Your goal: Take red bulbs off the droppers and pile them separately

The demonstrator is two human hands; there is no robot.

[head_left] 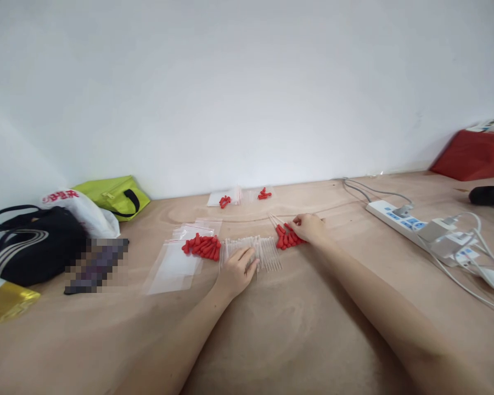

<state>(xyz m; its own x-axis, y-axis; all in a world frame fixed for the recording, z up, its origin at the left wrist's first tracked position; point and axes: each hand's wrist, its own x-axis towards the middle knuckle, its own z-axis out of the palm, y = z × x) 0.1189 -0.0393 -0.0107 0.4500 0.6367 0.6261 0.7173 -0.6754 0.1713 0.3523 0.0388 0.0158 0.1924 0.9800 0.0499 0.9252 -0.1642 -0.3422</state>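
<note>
My left hand [236, 271] rests over a row of thin clear tubes [267, 255] that look like glass dropper tubes. Its fingers are stretched forward, with the thumb apart. Just left of the row is a pile of red rubber bulbs [203, 247], partly over clear zip bags [175, 269]. On the other side, my right hand [308, 227] is closed at a group of red-bulbed droppers [287, 238], whose clear stems point toward the wall. Its fingertips pinch at a dropper there, though the fingers partly hide it.
Two small bags with red bulbs [225, 202] lie near the wall. A power strip [399, 216] with chargers and loose cables occupies the right side. Leftward stand a black bag [37, 241], a white plastic bag [86, 214], a lime-green bag [111, 192] and a gold packet [8, 302].
</note>
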